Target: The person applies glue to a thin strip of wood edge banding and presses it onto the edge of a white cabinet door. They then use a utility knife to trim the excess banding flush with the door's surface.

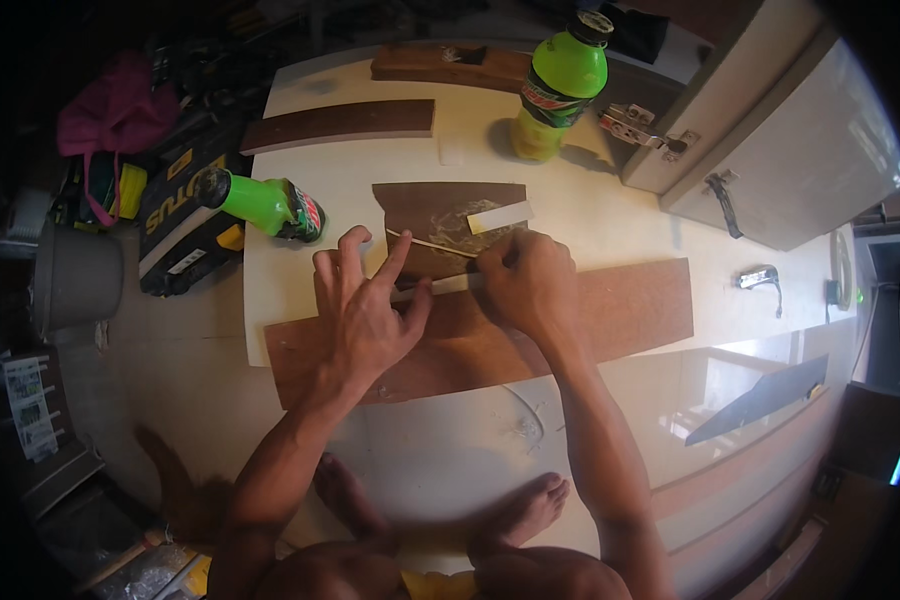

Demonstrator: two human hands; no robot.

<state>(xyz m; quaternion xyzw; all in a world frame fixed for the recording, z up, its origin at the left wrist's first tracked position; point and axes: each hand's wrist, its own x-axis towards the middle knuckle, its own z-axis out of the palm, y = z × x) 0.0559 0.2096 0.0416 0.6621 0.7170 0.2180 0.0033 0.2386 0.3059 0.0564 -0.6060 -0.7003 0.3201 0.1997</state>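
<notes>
Pinching away, the right hand [526,278] has its grip curled closed, apparently on the right end of a thin pale strip [435,245], fingertips partly hidden! The left hand [368,312] is spread loose, index fingertip at the strip's far end, touching or just above; can't tell. And look at that line: the strip lies leftward of the right grip, long axis running hand to hand, right end slightly nearer us. Beneath it, 1 brown wooden piece [398,205], bearing fine shavings [452,222] and a short pale slat [501,217]. Nearer, a long brown board [620,300]. Outward on the white desk [350,170], 2 bottles: left green bottle [255,207], right green bottle [574,68].
</notes>
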